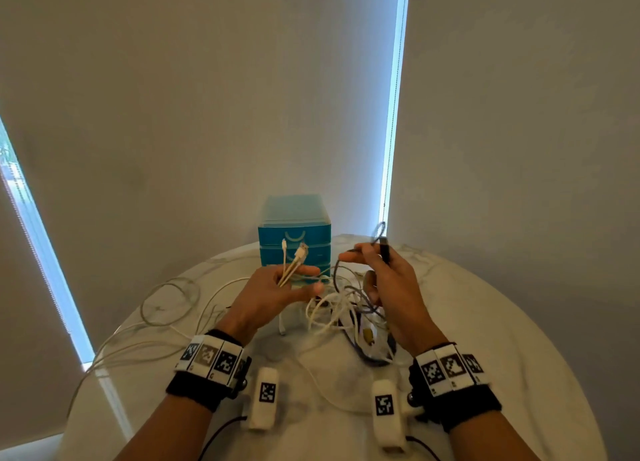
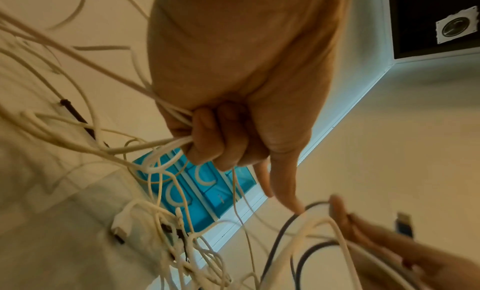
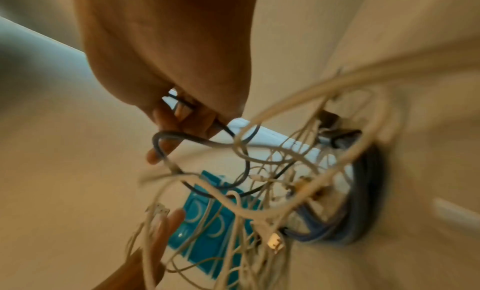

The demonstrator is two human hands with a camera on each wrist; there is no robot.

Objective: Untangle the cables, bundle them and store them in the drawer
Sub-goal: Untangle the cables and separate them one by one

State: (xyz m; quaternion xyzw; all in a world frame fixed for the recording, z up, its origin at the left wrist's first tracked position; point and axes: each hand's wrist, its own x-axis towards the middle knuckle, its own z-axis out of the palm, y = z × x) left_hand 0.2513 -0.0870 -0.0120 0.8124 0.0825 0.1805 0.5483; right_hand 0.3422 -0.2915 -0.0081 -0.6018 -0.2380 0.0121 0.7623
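Note:
A tangle of white and dark cables [image 1: 349,313] lies on the round white table [image 1: 485,339]. My left hand [image 1: 277,289] is raised above it and grips several white cables [image 1: 292,261] in its curled fingers [image 2: 210,142], with their plug ends sticking up and the forefinger held straight. To the right, my right hand [image 1: 384,273] holds a dark cable [image 3: 182,138], whose black plug [image 1: 384,249] stands up between the fingers. The blue drawer unit [image 1: 294,235] stands behind both hands, its drawers closed.
Loose white cables [image 1: 166,305] loop across the left part of the table and hang off its left edge. A wall with closed blinds is close behind the drawer unit. Both wrists carry marker bands and white camera units [image 1: 265,396].

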